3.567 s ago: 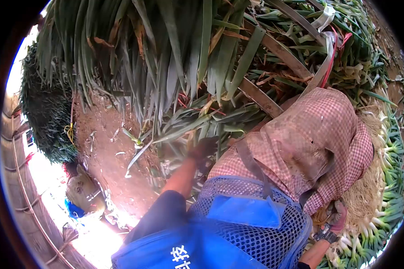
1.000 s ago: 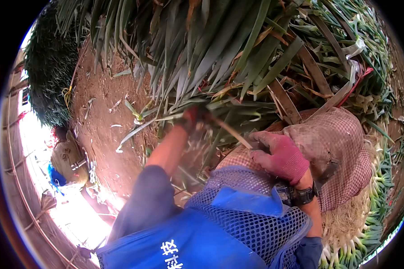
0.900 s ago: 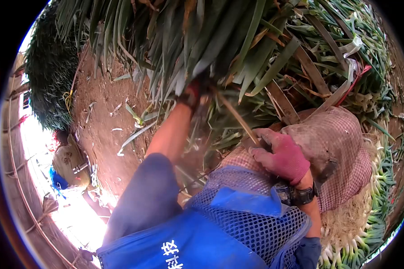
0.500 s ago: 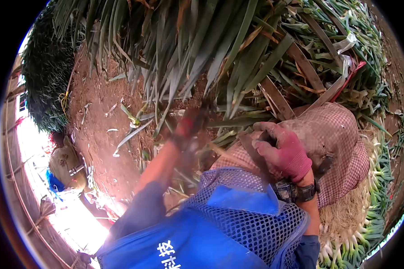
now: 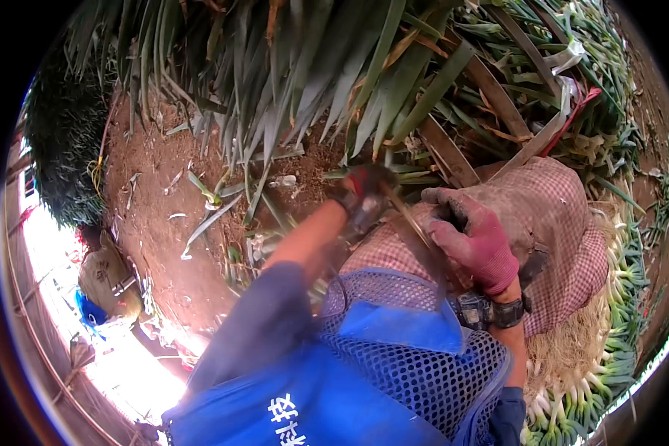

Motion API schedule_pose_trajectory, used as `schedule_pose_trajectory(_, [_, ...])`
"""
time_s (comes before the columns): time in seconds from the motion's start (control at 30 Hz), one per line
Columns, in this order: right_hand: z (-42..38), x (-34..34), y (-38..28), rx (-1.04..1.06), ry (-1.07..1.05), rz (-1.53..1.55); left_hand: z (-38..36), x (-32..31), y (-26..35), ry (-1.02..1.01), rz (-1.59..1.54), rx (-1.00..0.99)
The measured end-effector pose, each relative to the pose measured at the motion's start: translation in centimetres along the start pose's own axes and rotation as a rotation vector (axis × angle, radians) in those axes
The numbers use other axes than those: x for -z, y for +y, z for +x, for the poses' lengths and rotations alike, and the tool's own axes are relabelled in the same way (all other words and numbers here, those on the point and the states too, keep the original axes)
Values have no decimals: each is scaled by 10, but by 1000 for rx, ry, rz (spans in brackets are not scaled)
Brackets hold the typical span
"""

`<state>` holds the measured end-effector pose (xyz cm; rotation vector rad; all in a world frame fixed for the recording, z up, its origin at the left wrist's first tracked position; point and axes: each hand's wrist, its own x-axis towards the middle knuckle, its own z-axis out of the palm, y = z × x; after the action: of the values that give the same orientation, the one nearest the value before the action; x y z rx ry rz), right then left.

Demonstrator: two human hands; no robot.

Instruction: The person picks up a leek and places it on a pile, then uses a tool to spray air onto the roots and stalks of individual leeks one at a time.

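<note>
My left hand point(image 5: 368, 192), in a dark and red glove, is smeared by motion in front of my knee, just below hanging leaf tips; its fingers do not show clearly. A thin brownish strip point(image 5: 409, 215) slants from near this hand toward my lap; whether the hand grips it cannot be told. My right hand point(image 5: 477, 245), in a dusty pink-red glove, rests on the checkered cloth point(image 5: 546, 201) over my leg. Its fingers are curled closed, and anything inside them is hidden. Long green onion leaves point(image 5: 312, 67) hang down in front of both hands.
Flat brownish slats point(image 5: 498, 97) cross among the onions at upper right, beside a red strap point(image 5: 572, 123). Onions with white stems point(image 5: 572, 401) line the right side. Leaf scraps lie on the soil point(image 5: 156, 193). A tan bundle point(image 5: 111, 279) sits at left.
My left hand has moved right and slightly up, closer to the right hand. My right hand has stayed on the cloth, still curled. The view has shifted slightly.
</note>
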<state>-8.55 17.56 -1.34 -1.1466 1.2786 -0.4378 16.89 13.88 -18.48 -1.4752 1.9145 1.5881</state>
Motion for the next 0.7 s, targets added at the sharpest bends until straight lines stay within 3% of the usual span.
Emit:
schedule_pose_trajectory(0.03, [1,0,0,-21,24,30,-5,22,11,125,170,-46])
schedule_pose_trajectory(0.1, [3,1,4,-43,42,67,40,22,-92,426,-66,-443])
schedule_pose_trajectory(0.2, [9,1,13,-20,39,223,31,93,-135,567,-665,-97])
schedule_pose_trajectory(0.27, [8,3,8,-58,-5,133,17,101,-156,555,-934,-15])
schedule_pose_trajectory(0.37, [10,0,13,26,32,97,12,45,-156,202,-1303,-131])
schedule_pose_trajectory(0.43, [5,3,7,-61,6,185,-22,-12,-140,203,-292,-529])
schedule_pose_trajectory(0.5, [5,1,6,-143,-29,272,-90,-54,-93,239,-292,-87])
schedule_pose_trajectory(0.53, [6,3,8,-148,-24,329,-96,-69,-102,240,-299,-80])
schedule_pose_trajectory(0.6, [7,9,6,-167,-26,357,-94,-98,-129,-125,-1205,587])
schedule_pose_trajectory(0.63, [9,10,-1,-174,-35,353,-95,-108,-130,-124,-1215,592])
schedule_pose_trajectory(0.7, [13,8,-11,-236,-14,395,-97,-130,-128,162,-1325,665])
